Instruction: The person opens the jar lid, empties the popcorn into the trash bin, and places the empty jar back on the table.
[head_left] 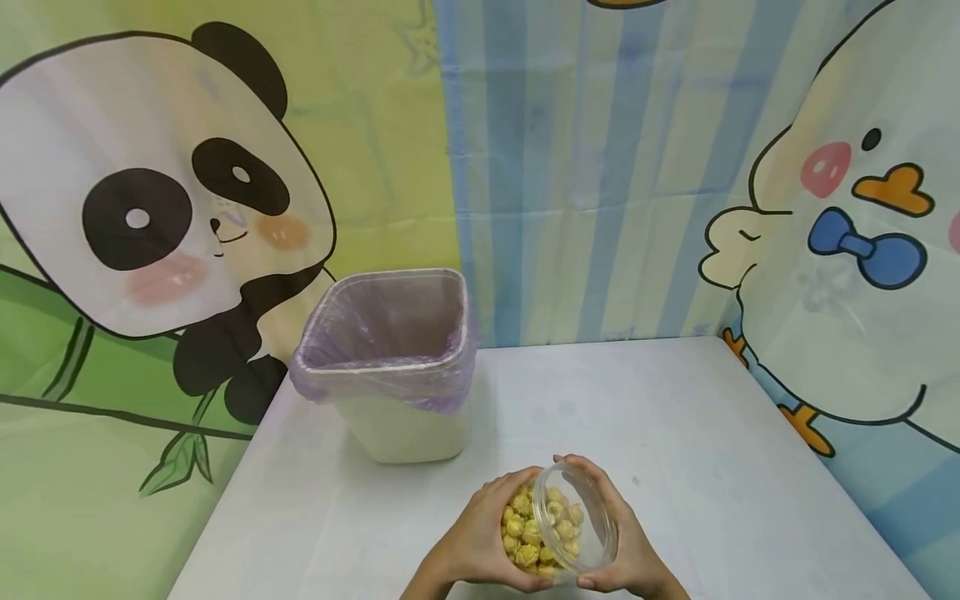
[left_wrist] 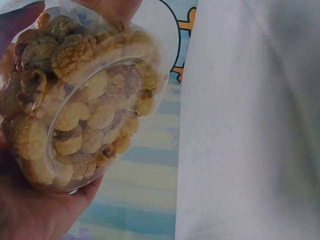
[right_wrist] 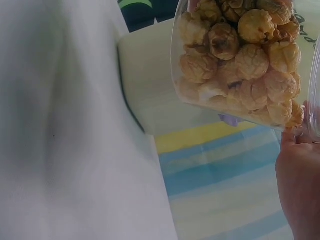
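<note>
My left hand point(head_left: 480, 533) grips a clear plastic jar point(right_wrist: 235, 75) filled with yellow-brown popcorn balls point(head_left: 525, 529). The jar is tilted, and its round base faces the left wrist view. Beside it, my right hand point(head_left: 628, 546) holds a clear round lid point(head_left: 596, 521) by its edge, fingers at the top and thumb below. In the head view the lid stands on edge at the jar's right side and overlaps some of the popcorn. At the right of the right wrist view, the lid's rim point(right_wrist: 315, 95) shows near the jar.
A cream trash bin point(head_left: 405, 425) with a purple bag point(head_left: 375, 333) over its rim stands behind the hands, to the left. The white table point(head_left: 637, 417) meets a printed cloth point(head_left: 592, 167) at the back, with a panda at left and a white bird at right.
</note>
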